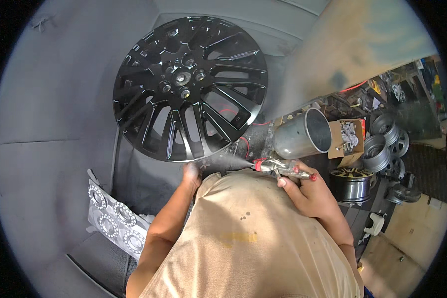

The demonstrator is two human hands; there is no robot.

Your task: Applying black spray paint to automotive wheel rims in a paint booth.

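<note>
A glossy black multi-spoke car wheel (186, 113) fills the upper middle, its face toward me. My left hand (191, 174) is closed at the wheel's lower rim; its fingers are partly hidden behind the edge and by mist. My right hand (310, 191) is wrapped round a metal spray gun (278, 166) with red fittings, to the right of the wheel's lower edge. Pale mist leaves the gun's nozzle leftward, toward that edge and my left hand. Just above the gun is a grey metal cup (293, 136), which appears to belong to it.
A perforated plate with round cutouts (116, 218) leans at the lower left. Grey sheeting (49, 109) covers the left side. On the right are an open cardboard box (336, 141), several bare wheels (377, 151) and a dark wheel barrel (351, 187). A red hose (247, 146) runs behind the wheel.
</note>
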